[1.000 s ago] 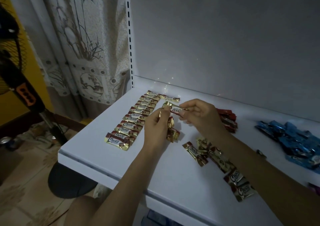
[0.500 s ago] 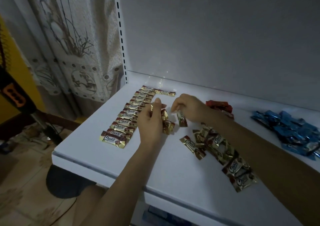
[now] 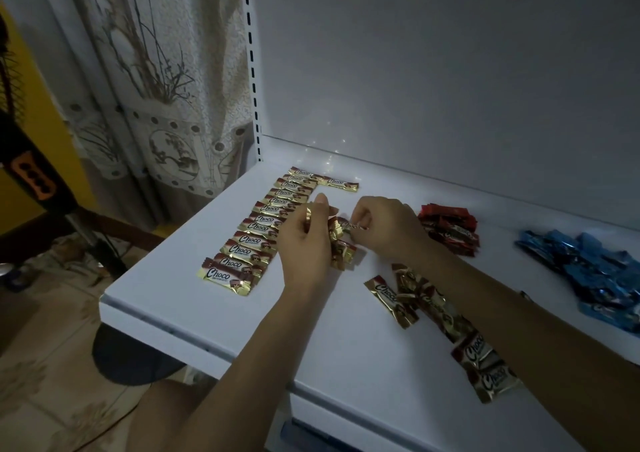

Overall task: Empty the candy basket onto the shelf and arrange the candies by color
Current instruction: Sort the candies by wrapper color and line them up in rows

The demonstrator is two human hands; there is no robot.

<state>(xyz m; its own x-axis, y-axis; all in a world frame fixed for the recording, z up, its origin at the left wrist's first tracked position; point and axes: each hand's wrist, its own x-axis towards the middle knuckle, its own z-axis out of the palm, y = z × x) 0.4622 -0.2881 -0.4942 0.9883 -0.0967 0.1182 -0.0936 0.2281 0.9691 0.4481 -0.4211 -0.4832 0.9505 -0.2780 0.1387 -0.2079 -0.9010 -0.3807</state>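
White shelf [image 3: 214, 316] bears gold candies [image 3: 242, 254], red candies [image 3: 450, 226], blue candies [image 3: 595, 271].

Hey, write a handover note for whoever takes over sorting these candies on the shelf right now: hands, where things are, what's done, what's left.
Left hand grips a bunch of gold candies; right hand pinches a single gold candy beside it.
Gold row runs along the left of the shelf, with one candy starting a second column at the back.
Loose gold pile lies beside the right forearm; red pile and blue pile sit further right.
Done: colors separated, one gold column laid.
Left: line up held and loose gold, then probably red and blue. Basket not in view.
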